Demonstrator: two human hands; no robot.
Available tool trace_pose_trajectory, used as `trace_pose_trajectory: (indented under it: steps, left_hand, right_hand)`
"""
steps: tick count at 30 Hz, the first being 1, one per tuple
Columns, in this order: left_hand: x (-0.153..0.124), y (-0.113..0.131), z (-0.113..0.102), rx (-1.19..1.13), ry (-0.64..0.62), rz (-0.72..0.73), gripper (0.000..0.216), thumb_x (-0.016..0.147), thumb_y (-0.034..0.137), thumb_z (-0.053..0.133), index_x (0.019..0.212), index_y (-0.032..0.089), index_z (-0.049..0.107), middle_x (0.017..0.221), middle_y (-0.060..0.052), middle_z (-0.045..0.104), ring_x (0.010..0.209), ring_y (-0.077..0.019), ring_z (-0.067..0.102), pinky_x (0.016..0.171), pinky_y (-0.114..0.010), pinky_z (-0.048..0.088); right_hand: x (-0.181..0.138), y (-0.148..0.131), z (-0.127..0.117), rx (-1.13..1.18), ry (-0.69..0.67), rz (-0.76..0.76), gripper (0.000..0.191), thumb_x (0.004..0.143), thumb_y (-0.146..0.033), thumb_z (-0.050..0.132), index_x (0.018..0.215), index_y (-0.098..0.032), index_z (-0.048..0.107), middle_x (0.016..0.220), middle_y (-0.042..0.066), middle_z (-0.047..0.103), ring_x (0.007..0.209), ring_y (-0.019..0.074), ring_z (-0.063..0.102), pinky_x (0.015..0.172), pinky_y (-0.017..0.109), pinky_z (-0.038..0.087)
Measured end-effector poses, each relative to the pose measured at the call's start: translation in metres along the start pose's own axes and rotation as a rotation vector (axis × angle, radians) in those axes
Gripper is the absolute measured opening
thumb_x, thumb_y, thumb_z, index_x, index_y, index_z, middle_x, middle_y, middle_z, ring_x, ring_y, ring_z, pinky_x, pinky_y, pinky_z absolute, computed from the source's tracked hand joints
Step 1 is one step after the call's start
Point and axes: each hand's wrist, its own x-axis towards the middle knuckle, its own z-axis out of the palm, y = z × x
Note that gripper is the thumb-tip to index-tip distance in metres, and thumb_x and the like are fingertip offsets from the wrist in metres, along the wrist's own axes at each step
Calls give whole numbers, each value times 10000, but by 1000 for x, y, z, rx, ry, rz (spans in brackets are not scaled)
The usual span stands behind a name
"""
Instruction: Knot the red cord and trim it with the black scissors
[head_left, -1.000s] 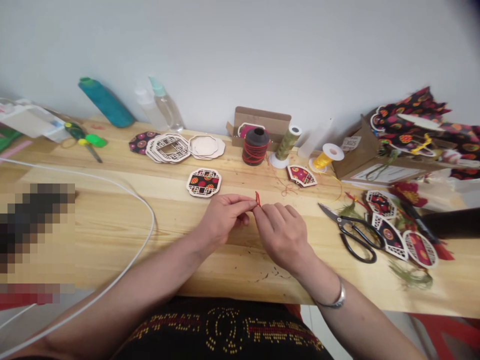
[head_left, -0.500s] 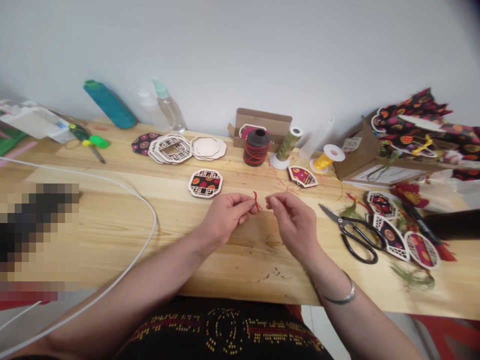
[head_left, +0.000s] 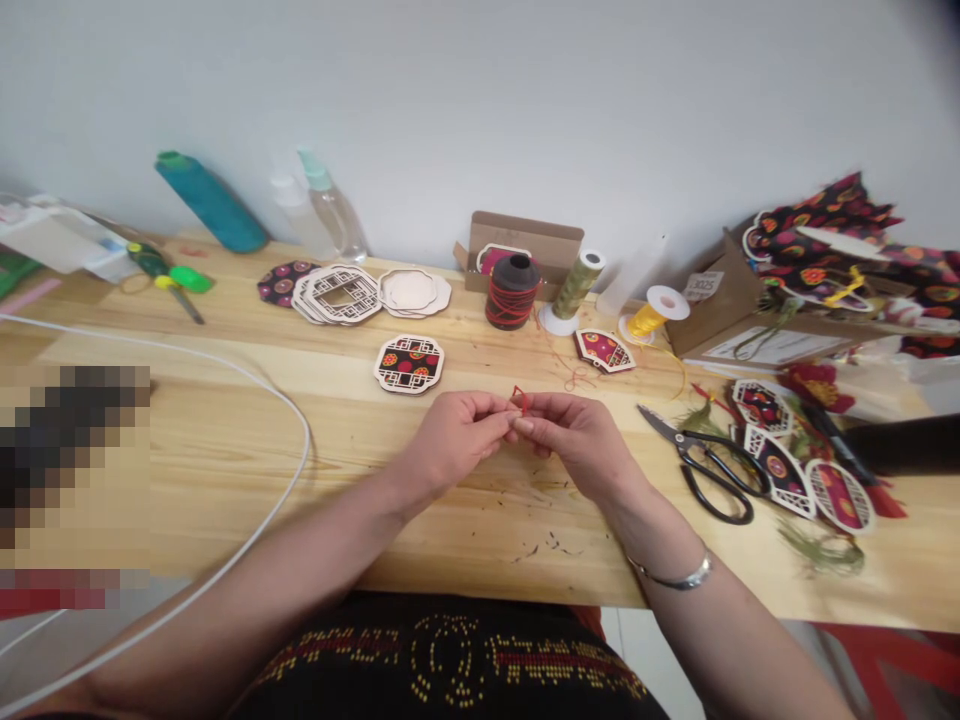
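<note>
My left hand (head_left: 466, 437) and my right hand (head_left: 568, 432) meet fingertip to fingertip above the wooden table (head_left: 330, 480). Pinched between them is a short piece of red cord (head_left: 519, 399), with a small loop standing up over the fingers. Both hands are closed on it; the cord's ends are hidden by the fingertips. Just beyond my left hand lies an octagonal wooden-framed ornament (head_left: 409, 364) with patterned fabric. A fan-shaped ornament (head_left: 604, 351) rests beyond my right hand. Black-handled scissors (head_left: 705, 462) lie to the right of that hand.
Behind stand a dark spool of red cord (head_left: 513, 292), a green spool (head_left: 576, 292) and a yellow spool (head_left: 654, 314). Stacked wooden frames (head_left: 337, 294) lie back left. At right is a cardboard box (head_left: 712, 305) of fabric. A white cable (head_left: 304, 440) crosses the left side.
My right hand has moved left to meet my left hand, and its fingers now also pinch the red cord. The whole view has shifted slightly.
</note>
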Motion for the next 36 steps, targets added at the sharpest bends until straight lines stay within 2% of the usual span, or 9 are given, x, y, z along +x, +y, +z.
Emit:
trace_pose_trajectory:
  steps: [5,10,25,28,31,34,36]
  left_hand:
    - [-2,4,-1,17,-5,-13,116,693,232,644,639,130,654,539,19,560,433,-39,391,420,-185,258]
    - [-1,5,-1,26,-11,-13,127,690,231,636,610,133,644,542,14,568,426,-37,383,412,-186,250]
    - [-4,9,-1,0,-38,5,145,706,259,651,640,133,680,607,-13,628,446,-38,385,429,-195,269]
    - [-3,7,-3,-20,-54,8,130,708,262,661,703,140,705,663,-27,663,450,-36,379,432,-198,268]
    - [-3,6,-4,-27,-41,-2,126,704,253,664,737,145,719,700,-41,686,438,-32,356,428,-202,257]
    - [-3,7,-3,-18,-16,-18,123,699,239,659,750,150,728,701,-51,694,444,-42,377,420,-205,245]
    - [-2,7,-2,-12,0,-34,126,698,233,656,751,147,730,693,-59,696,457,-54,407,414,-207,244]
  right_hand:
    - [0,1,-4,-27,-1,-35,259,633,-286,765,851,-149,731,652,10,669,491,56,450,469,218,359]
    - [1,5,-4,-22,23,-83,197,626,-250,769,808,-177,753,620,2,671,489,57,463,476,215,375]
    - [3,6,-2,-60,102,-122,185,617,-250,760,787,-179,759,601,13,675,504,83,489,482,233,400]
    - [3,6,-1,-161,145,-210,144,654,-255,726,777,-184,753,610,14,675,510,99,514,494,245,423]
    - [1,8,0,-343,206,-401,81,713,-213,671,756,-206,739,685,22,690,594,128,579,571,268,469]
    - [-2,9,0,-589,250,-598,125,770,-161,606,755,-220,715,724,27,683,670,144,606,635,275,482]
    - [-3,10,0,-718,257,-676,151,795,-139,574,756,-219,696,724,29,673,675,146,605,637,270,478]
